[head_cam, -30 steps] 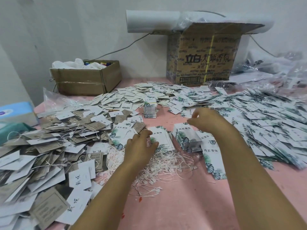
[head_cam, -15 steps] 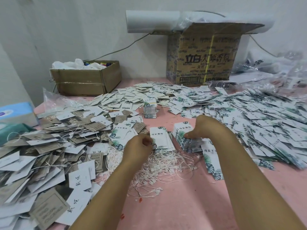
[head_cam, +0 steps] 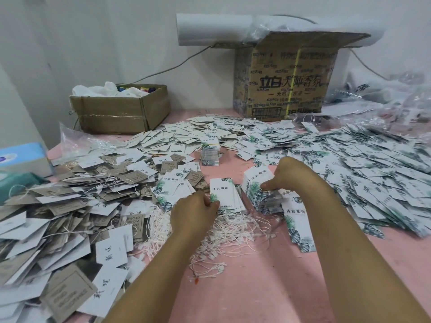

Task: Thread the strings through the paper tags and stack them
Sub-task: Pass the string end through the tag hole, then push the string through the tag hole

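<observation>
Checking hands first: what does each have?

> right hand [head_cam: 291,173] grips the thick stack [head_cam: 254,190] of leaf-print tags, thumb on its near face, other fingers hidden behind it. left hand [head_cam: 193,214] has fingers curled at the near end of the fanned tags [head_cam: 224,194]. Can't tell whether it pinches a tag or a string, knuckles block it.

Strings?

> loose strings [head_cam: 233,231] heap on the pink worktop [head_cam: 256,287], under and just right of the left hand, touching it.

Tag orientation?

> fanned tags lie flat, long axis running away from the person, near end at the left fingertips. Thick stack is held tilted just beside them on the right, long axis roughly the same way.

So which hand feeds?

> my read: left is nearer both strings and top tag, so it threads; right only steadies or deals from its stack. Hole end isn't visible, can't confirm which end faces in.

Outward?

> leaf-print heap [head_cam: 373,173] spreads right of the right hand, strung tags [head_cam: 70,201] pile up left of the left. Most of the job looks undone.
</observation>
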